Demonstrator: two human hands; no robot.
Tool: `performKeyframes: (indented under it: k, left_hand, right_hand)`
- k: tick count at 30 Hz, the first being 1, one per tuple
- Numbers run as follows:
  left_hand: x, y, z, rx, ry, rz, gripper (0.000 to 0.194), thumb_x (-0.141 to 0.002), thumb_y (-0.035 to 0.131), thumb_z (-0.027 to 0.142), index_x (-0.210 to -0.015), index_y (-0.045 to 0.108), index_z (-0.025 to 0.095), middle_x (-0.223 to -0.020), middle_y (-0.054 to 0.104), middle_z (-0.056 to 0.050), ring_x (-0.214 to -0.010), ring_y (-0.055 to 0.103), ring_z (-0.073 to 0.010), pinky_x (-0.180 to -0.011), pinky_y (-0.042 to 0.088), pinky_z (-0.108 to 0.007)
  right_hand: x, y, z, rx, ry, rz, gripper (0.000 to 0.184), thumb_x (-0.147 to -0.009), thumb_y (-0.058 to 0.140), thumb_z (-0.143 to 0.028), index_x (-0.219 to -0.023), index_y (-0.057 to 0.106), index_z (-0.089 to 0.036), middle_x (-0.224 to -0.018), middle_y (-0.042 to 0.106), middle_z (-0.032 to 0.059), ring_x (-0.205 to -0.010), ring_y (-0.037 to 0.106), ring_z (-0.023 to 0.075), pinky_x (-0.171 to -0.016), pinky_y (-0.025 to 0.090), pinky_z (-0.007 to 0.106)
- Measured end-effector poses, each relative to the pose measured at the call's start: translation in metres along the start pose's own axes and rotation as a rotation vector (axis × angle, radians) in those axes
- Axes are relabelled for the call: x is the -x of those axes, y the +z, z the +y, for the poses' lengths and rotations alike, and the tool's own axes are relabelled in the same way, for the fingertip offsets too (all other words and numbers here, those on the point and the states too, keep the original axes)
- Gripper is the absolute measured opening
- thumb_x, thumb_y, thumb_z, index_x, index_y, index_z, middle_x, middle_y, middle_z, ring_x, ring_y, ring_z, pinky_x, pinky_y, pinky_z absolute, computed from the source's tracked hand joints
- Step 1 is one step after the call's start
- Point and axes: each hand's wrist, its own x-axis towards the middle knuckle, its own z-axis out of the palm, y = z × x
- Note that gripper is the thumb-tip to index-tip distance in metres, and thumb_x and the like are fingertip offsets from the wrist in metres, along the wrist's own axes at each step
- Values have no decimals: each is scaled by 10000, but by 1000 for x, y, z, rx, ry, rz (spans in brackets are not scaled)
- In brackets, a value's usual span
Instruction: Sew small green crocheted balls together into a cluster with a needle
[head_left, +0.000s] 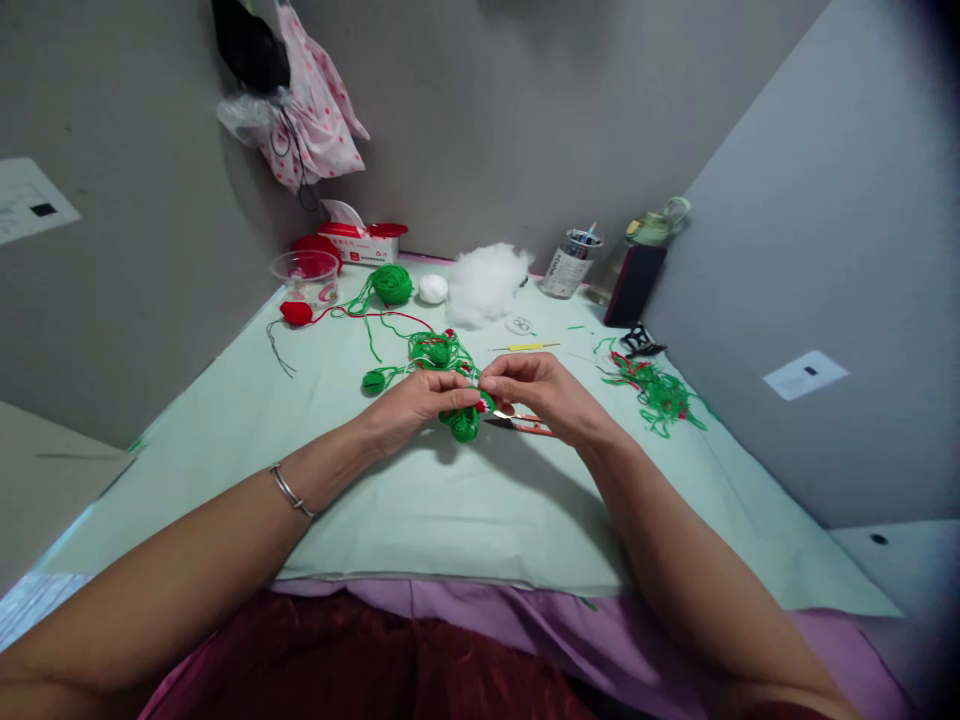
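Note:
A small green crocheted piece (pixel 463 424) with red and white parts is held up over the middle of the table. My left hand (pixel 421 402) is closed on it from the left, thumb on top. From the right, the fingertips of my right hand (pixel 541 388) pinch at its upper edge; any thin strand between them is too small to see. Orange-handled thread snips (pixel 531 426) show just under my right hand, and I cannot tell whether they lie on the table or in the palm. Behind the piece sits tangled green yarn (pixel 442 350) with red bits.
Farther back are a green yarn ball (pixel 391 285), a red yarn ball (pixel 296 313), white stuffing (pixel 487 283) and a yellow crochet hook (pixel 534 347). Green and red scraps (pixel 664 395) lie right. A pen can (pixel 568 268), phone (pixel 636 287) and plastic tub (pixel 322 290) stand along the back.

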Motion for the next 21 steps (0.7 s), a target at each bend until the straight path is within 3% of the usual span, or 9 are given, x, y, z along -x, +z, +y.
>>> performKeyframes:
  k: [4,9,11,14,16,21]
  left_hand:
    - [-1,-2,-3,-25,25,-8,227,-787,789,404,-728,718,196,-670,630,-20,-599,503,-131,-563,350,-274]
    - [-2,1,-5,-27,-9,-59,238,-786,791,406,-736,716,185,-631,608,-18,-570,502,-126,-547,353,-274]
    - [-1,4,-5,-47,-6,-57,223,-795,781,398,-754,717,189,-666,620,-23,-583,489,-122,-546,333,-273]
    - [0,5,-4,-4,-7,-42,212,-793,785,397,-811,706,201,-746,646,-16,-619,501,-118,-582,353,-277]
    - [0,4,-5,41,-22,-48,224,-794,794,399,-849,692,207,-798,668,-19,-646,525,-120,-608,370,-279]
    - [-2,1,-6,85,-17,-10,254,-799,799,415,-858,684,197,-836,672,-33,-708,562,-131,-629,378,-272]
  right_hand:
    - [-1,13,1,25,-47,81,274,-759,776,-422,-727,687,-165,-595,532,-30,-567,420,97,-542,322,258]
    - [-10,3,2,-165,-132,407,239,-685,781,-367,-674,625,-186,-637,534,-24,-560,393,85,-520,312,251]
    - [-10,-1,1,-233,-96,358,266,-690,802,-378,-725,618,-189,-698,582,-13,-569,409,80,-504,300,236]
    - [-7,-2,0,-309,4,152,325,-742,803,-423,-798,575,-199,-818,677,8,-526,421,62,-455,240,219]
    - [-6,-2,0,-348,39,93,354,-755,804,-440,-813,549,-201,-832,699,8,-483,415,52,-437,228,216]
    - [-6,-7,1,-282,-42,223,354,-743,825,-444,-830,590,-194,-741,666,-10,-531,479,75,-493,347,227]
